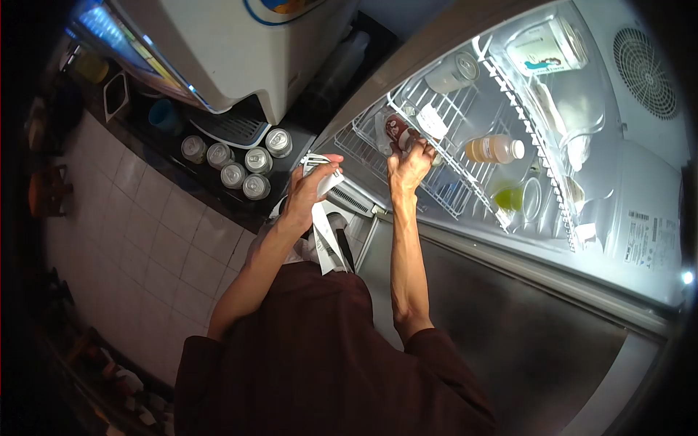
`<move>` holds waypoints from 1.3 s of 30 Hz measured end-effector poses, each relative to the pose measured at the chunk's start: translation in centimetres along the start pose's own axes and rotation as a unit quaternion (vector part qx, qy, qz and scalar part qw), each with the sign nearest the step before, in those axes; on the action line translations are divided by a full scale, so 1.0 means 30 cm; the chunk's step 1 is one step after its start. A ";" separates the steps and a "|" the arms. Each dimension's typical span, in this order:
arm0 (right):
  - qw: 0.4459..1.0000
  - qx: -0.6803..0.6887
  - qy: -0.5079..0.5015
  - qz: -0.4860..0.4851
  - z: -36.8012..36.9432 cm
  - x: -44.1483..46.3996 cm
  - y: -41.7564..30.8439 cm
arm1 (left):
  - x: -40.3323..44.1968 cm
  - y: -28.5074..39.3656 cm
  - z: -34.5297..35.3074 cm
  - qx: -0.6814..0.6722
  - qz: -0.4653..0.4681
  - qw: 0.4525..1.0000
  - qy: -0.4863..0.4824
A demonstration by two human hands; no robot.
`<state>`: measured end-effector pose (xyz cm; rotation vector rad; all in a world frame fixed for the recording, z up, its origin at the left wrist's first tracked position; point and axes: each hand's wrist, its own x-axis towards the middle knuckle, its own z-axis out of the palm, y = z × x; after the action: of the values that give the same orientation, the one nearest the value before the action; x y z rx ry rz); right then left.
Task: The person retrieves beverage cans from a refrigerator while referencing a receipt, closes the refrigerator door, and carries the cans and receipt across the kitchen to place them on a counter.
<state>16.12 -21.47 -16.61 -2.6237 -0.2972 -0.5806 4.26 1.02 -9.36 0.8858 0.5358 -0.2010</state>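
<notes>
The left hand [305, 192] holds a white paper strip [325, 240], its long axis running from the fingers down toward the shirt [313, 349], while the right hand [409, 174] curls, grip impossible to tell, at a red packet [396, 129] inside the fridge [624, 192].

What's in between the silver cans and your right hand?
In the head view, the left hand, holding a white paper strip, lies between the cans and the right hand; then comes the fridge edge.
</notes>
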 end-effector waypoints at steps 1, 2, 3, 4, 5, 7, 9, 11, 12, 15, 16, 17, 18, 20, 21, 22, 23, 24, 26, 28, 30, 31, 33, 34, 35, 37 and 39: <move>0.999 -0.003 0.044 0.000 -0.005 -0.012 -0.029 | 0.003 -0.002 -0.004 0.005 -0.002 1.000 0.005; 0.996 -0.006 0.088 -0.001 -0.016 -0.017 -0.059 | 0.006 -0.005 -0.008 0.014 -0.002 1.000 0.005; 0.993 0.025 0.116 -0.007 -0.040 -0.022 -0.096 | 0.006 0.001 0.002 0.030 0.009 1.000 0.004; 0.988 0.056 0.143 -0.013 -0.075 -0.036 -0.141 | 0.001 0.009 0.013 0.047 0.019 0.999 0.004; 0.982 0.087 0.169 -0.018 -0.111 -0.047 -0.189 | -0.001 0.014 0.019 0.064 0.030 0.998 0.004; 0.978 0.098 0.183 0.000 -0.157 -0.037 -0.254 | 0.021 0.001 0.010 0.059 0.051 0.997 -0.019; 0.980 0.116 0.157 0.046 -0.180 -0.048 -0.252 | 0.040 -0.019 0.009 0.054 0.051 0.997 -0.033; 0.977 0.098 0.191 0.023 -0.165 -0.061 -0.212 | 0.067 -0.033 0.034 0.048 0.035 0.997 -0.041; 0.976 0.097 0.194 0.021 -0.181 -0.056 -0.220 | 0.088 -0.059 0.040 0.039 0.024 0.998 -0.045; 0.973 0.117 0.189 0.063 -0.165 -0.071 -0.210 | 0.165 -0.093 0.102 0.098 0.007 0.992 -0.084; 0.972 0.127 0.177 0.084 -0.159 -0.076 -0.195 | 0.211 -0.093 0.134 0.086 -0.015 0.990 -0.111; 0.971 0.139 0.166 0.103 -0.153 -0.080 -0.181 | 0.285 -0.124 0.168 0.124 0.032 0.986 -0.105; 0.977 0.116 0.155 0.085 -0.144 -0.084 -0.165 | 0.349 -0.127 0.194 0.195 0.054 0.973 -0.107; 0.982 0.092 0.156 0.058 -0.154 -0.078 -0.147 | 0.445 -0.095 0.237 0.345 0.100 0.925 -0.121; 0.984 0.080 0.155 0.047 -0.164 -0.081 -0.139 | 0.450 -0.058 0.275 0.356 0.057 0.923 -0.134; 0.988 0.057 0.143 0.017 -0.187 -0.080 -0.133 | 0.502 -0.080 0.283 0.376 0.051 0.916 -0.129; 0.983 0.057 0.173 0.000 -0.185 -0.099 -0.110 | 0.552 -0.106 0.289 0.397 0.045 0.908 -0.125; 0.977 0.056 0.203 -0.017 -0.181 -0.117 -0.094 | 0.559 -0.099 0.308 0.418 0.040 0.900 -0.120; 0.966 0.058 0.250 -0.003 -0.185 -0.161 -0.075 | 0.566 -0.074 0.311 0.365 -0.006 0.922 -0.126; 0.943 0.178 0.259 0.111 -0.257 -0.199 -0.100 | 0.549 -0.065 0.313 0.313 -0.008 0.943 -0.116; 0.877 0.400 0.180 0.193 -0.351 -0.225 -0.097 | 0.513 -0.083 0.301 0.408 0.081 0.907 -0.062; 0.828 0.507 0.125 0.205 -0.405 -0.231 -0.091 | 0.468 -0.098 0.280 0.454 0.121 0.882 -0.038; 0.738 0.652 0.003 0.172 -0.478 -0.226 -0.057 | 0.189 -0.002 0.242 0.251 0.090 0.947 -0.181; 0.698 0.699 -0.051 0.149 -0.482 -0.216 -0.052 | 0.100 0.022 0.210 0.176 0.012 0.955 -0.239; 0.667 0.729 -0.088 0.127 -0.475 -0.211 -0.055 | 0.028 0.037 0.179 0.097 -0.066 0.951 -0.286; 0.624 0.763 -0.141 0.089 -0.436 -0.196 -0.068 | -0.100 0.036 0.169 0.075 -0.022 0.945 -0.318; 0.612 0.770 -0.161 0.080 -0.408 -0.181 -0.102 | -0.134 0.045 0.117 0.120 0.038 0.950 -0.287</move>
<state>6.09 -24.98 -7.90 -0.9541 -0.3898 0.2610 2.62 -1.09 -4.54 1.0272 -0.0689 -0.4438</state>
